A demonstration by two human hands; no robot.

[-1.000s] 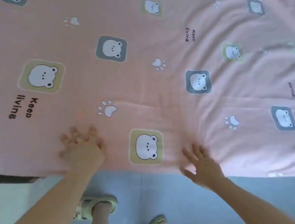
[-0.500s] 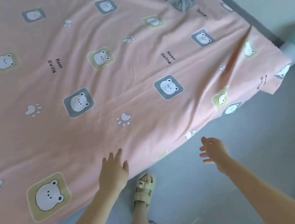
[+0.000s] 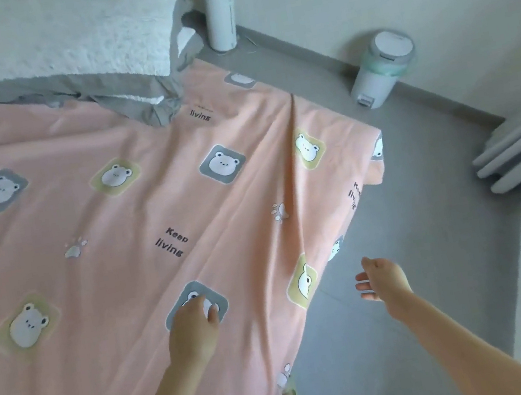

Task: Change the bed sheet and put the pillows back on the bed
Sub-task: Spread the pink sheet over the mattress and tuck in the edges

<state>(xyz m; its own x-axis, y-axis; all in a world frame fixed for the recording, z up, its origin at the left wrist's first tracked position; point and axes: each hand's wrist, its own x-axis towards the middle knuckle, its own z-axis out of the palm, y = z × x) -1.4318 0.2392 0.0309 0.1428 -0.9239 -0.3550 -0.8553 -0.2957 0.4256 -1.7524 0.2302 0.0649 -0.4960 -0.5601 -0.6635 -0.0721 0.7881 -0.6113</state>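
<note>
Here your left hand [image 3: 194, 331] rests flat on the pink sheet [image 3: 138, 225] spread over the bed; your right hand [image 3: 383, 280] hangs open, empty. Light, limp cloth — pinch its far-right corner fold.

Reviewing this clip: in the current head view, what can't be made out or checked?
- Mattress and bed frame: covered by the pink sheet.
- Far-left side of the bed: cut off by the frame edge.
- What lies under the grey-and-white folded bedding: hidden.
- Left hand palm contact: seen only from behind.
- Right hand: empty, over the floor.
- Small bin contents: lid closed.
</note>
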